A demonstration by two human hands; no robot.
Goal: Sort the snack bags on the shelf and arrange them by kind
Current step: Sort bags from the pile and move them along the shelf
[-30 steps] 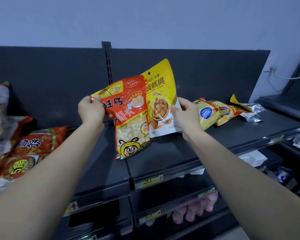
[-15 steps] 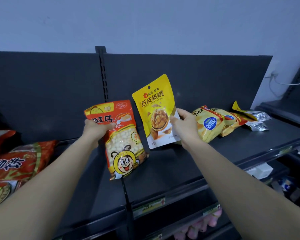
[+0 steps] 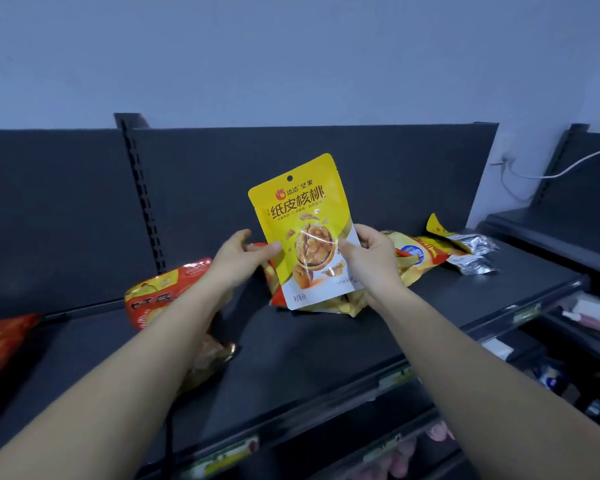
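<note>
I hold a yellow walnut bag (image 3: 302, 230) upright over the dark shelf (image 3: 326, 344). My right hand (image 3: 368, 258) grips its right edge. My left hand (image 3: 243, 258) pinches its left edge, with the thumb on the front. Behind it leans a red-and-yellow bag (image 3: 274, 289), mostly hidden, and a strip of it shows between my left fingers. An orange-red bag with a bee figure (image 3: 160, 296) lies flat on the shelf under my left forearm.
A pile of yellow bags (image 3: 420, 251) and silver-backed bags (image 3: 475, 244) lies to the right. A red bag (image 3: 0, 344) sits at the far left. A slotted upright (image 3: 142, 202) divides the back panel. Lower shelves (image 3: 440, 431) hold pink items.
My left hand has let go of the orange-red bee bag, which now lies on the shelf, and has moved right to the walnut bag. The walnut bag stays in my right hand.
</note>
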